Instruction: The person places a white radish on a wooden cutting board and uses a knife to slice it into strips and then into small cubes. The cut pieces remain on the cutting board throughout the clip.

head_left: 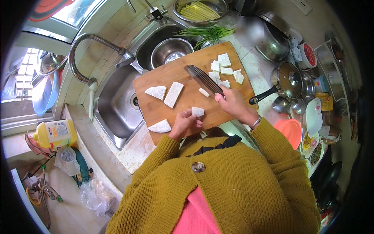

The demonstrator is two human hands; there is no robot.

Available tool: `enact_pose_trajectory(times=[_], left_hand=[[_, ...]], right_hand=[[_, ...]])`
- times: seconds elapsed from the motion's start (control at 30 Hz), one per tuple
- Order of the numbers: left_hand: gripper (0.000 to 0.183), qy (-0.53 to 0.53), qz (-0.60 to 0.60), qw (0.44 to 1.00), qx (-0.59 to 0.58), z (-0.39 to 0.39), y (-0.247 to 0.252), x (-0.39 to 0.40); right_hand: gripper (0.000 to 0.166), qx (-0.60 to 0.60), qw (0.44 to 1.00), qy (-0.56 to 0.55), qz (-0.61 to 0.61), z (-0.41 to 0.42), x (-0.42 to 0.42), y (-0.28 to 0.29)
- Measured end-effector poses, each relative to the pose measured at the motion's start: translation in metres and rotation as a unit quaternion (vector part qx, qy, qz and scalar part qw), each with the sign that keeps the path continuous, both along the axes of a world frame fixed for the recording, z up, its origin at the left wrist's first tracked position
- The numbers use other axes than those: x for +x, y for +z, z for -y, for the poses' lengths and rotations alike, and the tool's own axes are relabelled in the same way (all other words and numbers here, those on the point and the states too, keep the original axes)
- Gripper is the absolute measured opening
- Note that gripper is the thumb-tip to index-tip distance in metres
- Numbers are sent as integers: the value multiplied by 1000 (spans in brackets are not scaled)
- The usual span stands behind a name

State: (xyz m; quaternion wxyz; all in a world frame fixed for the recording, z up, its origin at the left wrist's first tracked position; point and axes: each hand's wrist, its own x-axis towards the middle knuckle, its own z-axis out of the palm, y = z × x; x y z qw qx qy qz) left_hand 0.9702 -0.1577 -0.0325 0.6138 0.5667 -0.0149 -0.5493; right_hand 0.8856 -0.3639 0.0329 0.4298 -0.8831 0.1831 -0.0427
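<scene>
My left hand [184,122] pinches a small white slab piece [198,111], which looks like tofu or rice cake, over the near edge of a wooden cutting board [184,73]. In my right hand [237,104] is a kitchen knife [204,79], its dark blade pointing up and left above the board. A small cut stick [204,92] lies just beside the blade. Several cut white chunks [224,60] sit at the board's far right. On the left lie an oblong slab [173,94] and two rounded end pieces, one upper [156,92] and one lower [160,126].
The board overlaps a double sink [117,99] with a curved faucet [96,36] and a steel bowl [171,49]. Green onions [207,34] touch its far side. A lidded pot [287,80] points its black handle toward the board's right edge. An orange basin [288,131] stands nearby.
</scene>
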Motion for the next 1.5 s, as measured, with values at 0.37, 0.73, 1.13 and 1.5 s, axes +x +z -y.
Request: enact_pose_trajectory(times=[0.37,0.73,1.13,1.5], left_hand=[[19,20,348,932,96,9,-13,-2],[13,20,-193,977,-94,10,2,19],[11,86,-103,991,8,16,-3,2],[12,122,241,963,20,18,1,-2]], right_hand=[[21,12,999,44,-8,-19,-18,3],[18,-2,999,7,-37,-23,-28,-5],[19,36,997,-14,-68,-42,-33,-8],[20,34,996,-35,-78,-45,-35,-7]])
